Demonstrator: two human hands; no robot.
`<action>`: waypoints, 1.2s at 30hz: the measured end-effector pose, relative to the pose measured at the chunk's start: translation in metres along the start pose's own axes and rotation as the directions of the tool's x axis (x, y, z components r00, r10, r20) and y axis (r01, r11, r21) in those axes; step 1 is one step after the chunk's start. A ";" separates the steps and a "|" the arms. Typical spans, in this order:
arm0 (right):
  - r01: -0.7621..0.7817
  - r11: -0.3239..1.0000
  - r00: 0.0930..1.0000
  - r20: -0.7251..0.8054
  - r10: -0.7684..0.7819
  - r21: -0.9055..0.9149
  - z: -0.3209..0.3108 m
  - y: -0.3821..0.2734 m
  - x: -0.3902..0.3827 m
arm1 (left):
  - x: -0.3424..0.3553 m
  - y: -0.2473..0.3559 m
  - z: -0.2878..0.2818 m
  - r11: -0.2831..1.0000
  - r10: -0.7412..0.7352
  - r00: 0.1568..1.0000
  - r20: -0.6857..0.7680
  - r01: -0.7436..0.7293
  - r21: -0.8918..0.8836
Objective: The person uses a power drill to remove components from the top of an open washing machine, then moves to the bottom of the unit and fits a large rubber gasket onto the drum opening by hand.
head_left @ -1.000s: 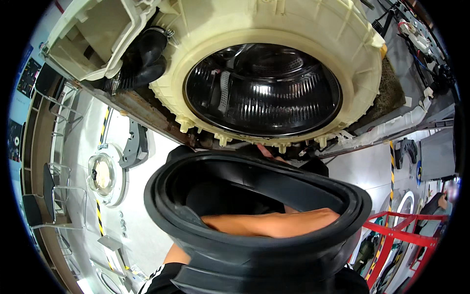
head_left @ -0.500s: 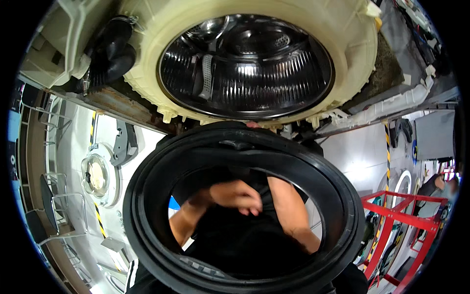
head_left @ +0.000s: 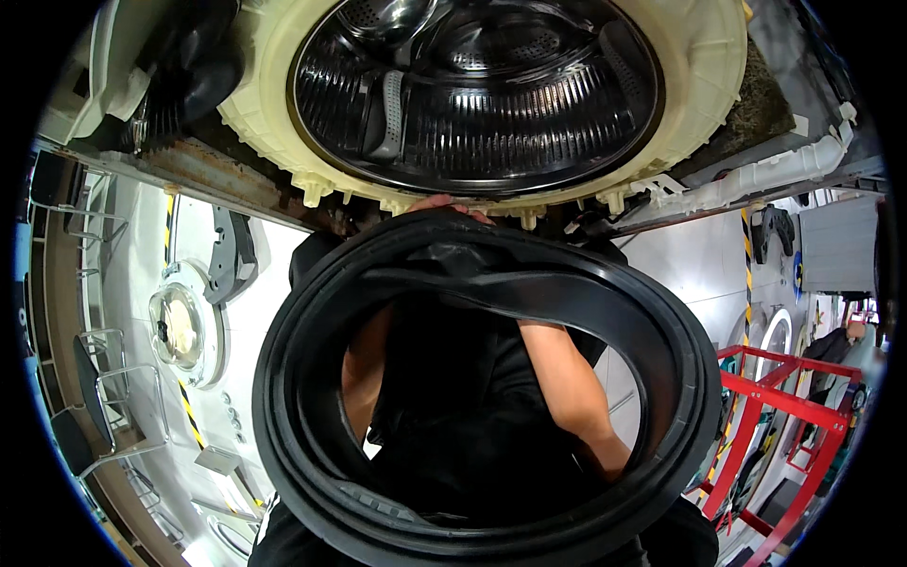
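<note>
A large black rubber door gasket (head_left: 694,397) stands before me, its ring tilted and its upper inner lip dented inward. Fingers curl over the top of its rim, just below the drum opening. My left hand (head_left: 433,202) and my right hand (head_left: 480,217) meet there, closed on the gasket; their palms are hidden behind the rubber. Through the ring both bare forearms show, reaching up behind it. Beyond is the cream plastic washer tub (head_left: 704,85), with the shiny ribbed steel drum (head_left: 501,142) inside.
At left, a round glass washer door (head_left: 184,321) and a dark grey curved part (head_left: 230,255) lie on the floor, near chairs (head_left: 94,397). A red metal frame (head_left: 789,402) stands at right. A black hose (head_left: 203,80) hangs beside the tub.
My left hand, loose inside the ring before, has risen behind the gasket to its top rim. The ring has shifted slightly right, its upper lip now more dented. The view has tilted down a little.
</note>
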State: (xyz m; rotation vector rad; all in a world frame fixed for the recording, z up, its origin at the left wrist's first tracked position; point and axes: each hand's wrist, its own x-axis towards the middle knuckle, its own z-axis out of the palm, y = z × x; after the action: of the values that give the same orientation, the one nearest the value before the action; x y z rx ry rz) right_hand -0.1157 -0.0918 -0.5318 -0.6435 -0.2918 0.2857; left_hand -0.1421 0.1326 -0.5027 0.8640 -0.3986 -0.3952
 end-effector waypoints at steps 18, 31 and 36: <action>0.042 0.994 0.981 0.195 -0.022 -0.097 -0.007 0.000 0.002 | 0.013 -0.016 -0.014 0.966 0.207 0.978 0.028 -0.200 -0.163; 0.179 0.967 0.878 0.473 -0.074 -0.180 -0.015 0.005 0.005 | 0.032 -0.033 -0.037 0.924 0.280 0.959 0.055 -0.253 -0.287; 0.215 0.966 0.829 0.549 -0.102 -0.146 -0.024 0.015 0.013 | 0.047 -0.027 -0.055 0.894 0.356 0.827 0.434 -0.166 -0.417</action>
State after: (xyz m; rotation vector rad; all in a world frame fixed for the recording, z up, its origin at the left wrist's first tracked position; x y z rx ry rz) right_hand -0.0983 -0.0890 -0.5567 -0.7264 -0.9263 0.2744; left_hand -0.0796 0.1295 -0.5481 0.3177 -0.8927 -0.4147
